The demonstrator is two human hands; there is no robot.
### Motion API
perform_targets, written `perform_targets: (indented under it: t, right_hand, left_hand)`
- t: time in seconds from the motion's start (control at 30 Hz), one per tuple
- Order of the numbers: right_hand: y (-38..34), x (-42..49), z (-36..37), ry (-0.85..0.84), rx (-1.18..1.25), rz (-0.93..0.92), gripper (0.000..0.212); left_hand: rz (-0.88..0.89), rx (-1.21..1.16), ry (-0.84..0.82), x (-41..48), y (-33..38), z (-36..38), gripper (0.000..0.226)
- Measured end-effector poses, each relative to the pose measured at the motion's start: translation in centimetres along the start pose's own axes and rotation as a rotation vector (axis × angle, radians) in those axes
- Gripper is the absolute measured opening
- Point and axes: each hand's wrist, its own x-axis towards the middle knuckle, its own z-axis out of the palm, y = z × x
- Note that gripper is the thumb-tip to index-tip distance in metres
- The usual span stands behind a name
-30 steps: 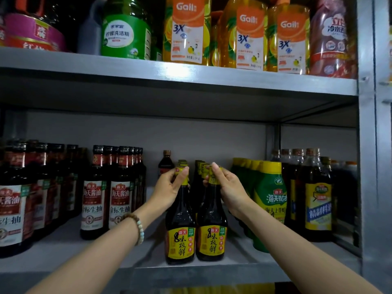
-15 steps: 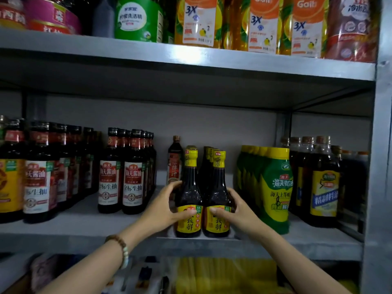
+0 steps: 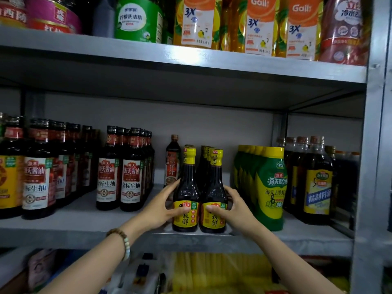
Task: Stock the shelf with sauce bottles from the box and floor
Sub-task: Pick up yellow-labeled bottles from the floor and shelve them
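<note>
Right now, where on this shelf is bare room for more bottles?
Bare: the wedge between the left bottles and the red-label pair, and the gap the left hand crosses, between that pair and the yellow-cap bottles. Crowded: pouches rightward.

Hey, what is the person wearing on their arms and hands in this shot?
No sleeves or gloves are in view. The left wrist carries a bead bracelet, brown beads with a few pale ones. The left hand and right hand show no rings.
</note>
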Motion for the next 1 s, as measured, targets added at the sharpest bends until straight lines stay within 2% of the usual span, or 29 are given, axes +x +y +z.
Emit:
perform_targets:
  t: [0.1,0.3,0.43,0.77,1.0]
  right_hand:
    - [0.2,0.0,-0.1,0.018,-0.005,0.014,0.084]
    - [0.6,0.4,-0.3,0.034,-0.006,0.041,0.087]
    - [0.4,0.3,-0.3,0.030,-0.011,0.030,0.077]
    - [0.2,0.6,-0.1,0.050,-0.109,0.059,0.089]
    - [-0.3,0.4,0.0,0.061,-0.158,0.076,0.083]
  left_hand:
    - [-0.023,-0.039,-0.009,0.1,-0.1,0.1,0.092]
    - [-0.023,-0.054,-0.012,0.3,-0.2,0.4,0.100]
    - [-0.040,-0.057,-0.007,0.5,-0.3,0.5,0.104]
    - [-0.043,-0.060,-0.009,0.8,-0.2,0.7,0.098]
    - [-0.064,-0.074,0.000,0.3,0.2,1.0,0.094]
